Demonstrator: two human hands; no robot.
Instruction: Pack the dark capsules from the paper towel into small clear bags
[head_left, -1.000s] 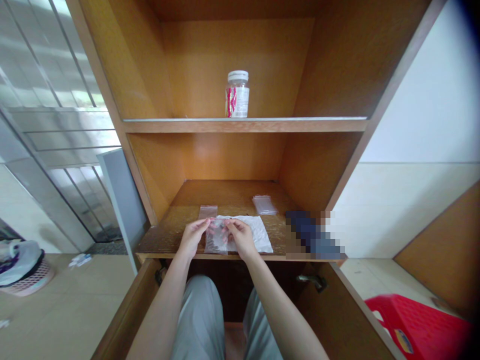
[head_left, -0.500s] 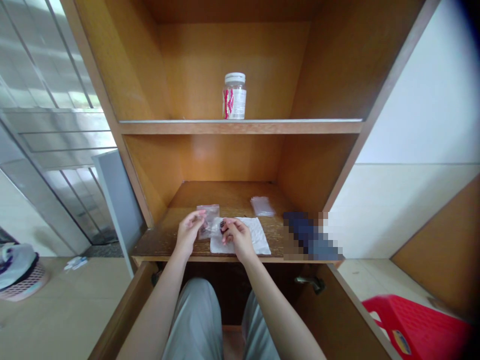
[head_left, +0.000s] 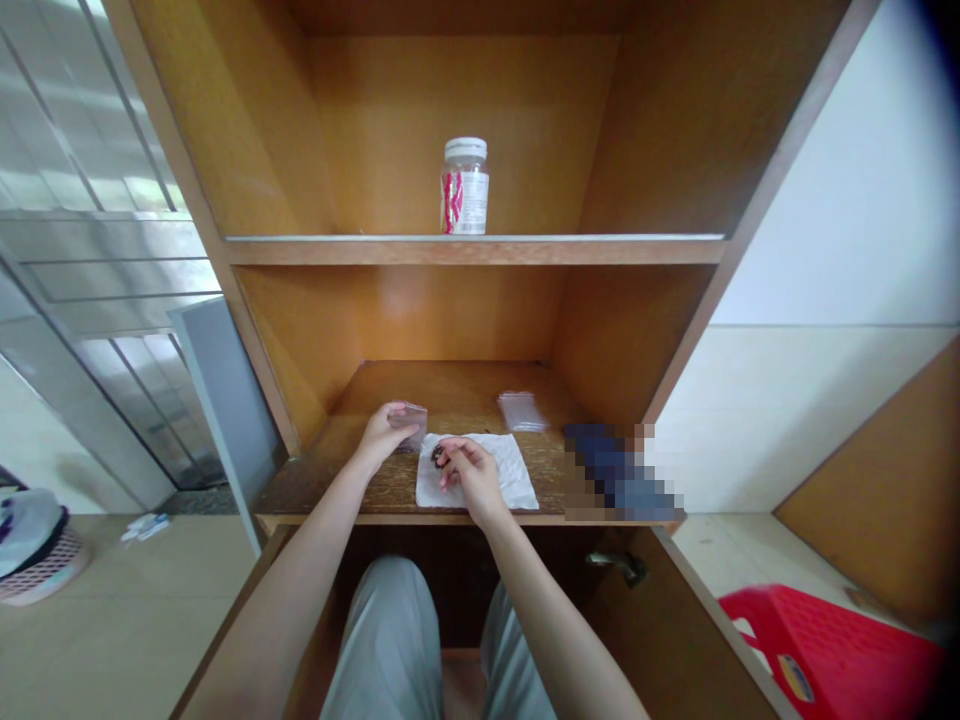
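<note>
- Grey trousers (head_left: 382,630) over both knees, between the bare forearms at the bottom of the view.
- Down on the floor, a red plastic stool (head_left: 825,650) at the right and a pink basket (head_left: 41,565) at the left.
- Right hand (head_left: 465,475): thumb and fingertips pressed together, pinching a small dark object (head_left: 437,456) over a white paper towel (head_left: 510,480). Object mostly covered by the fingers, too small to identify.
- Left hand (head_left: 384,435): fingers closed on a clear plastic bag (head_left: 411,425), just beyond the far left corner of the towel. Contact between bag and shelf impossible to tell.
- Latest change: bag carried left, off the towel and away from the right hand. Bag and dark object now apart, one in each hand.
- Beyond the towel, a second clear plastic bag (head_left: 521,412) lying flat on the wooden shelf (head_left: 315,495).
- At the right end of that shelf, a pixelated dark blue shape (head_left: 615,472), impossible to identify.
- Farthest, on the upper wooden shelf (head_left: 570,251), a plastic jar (head_left: 464,187) with a white lid and a red-marked label.
</note>
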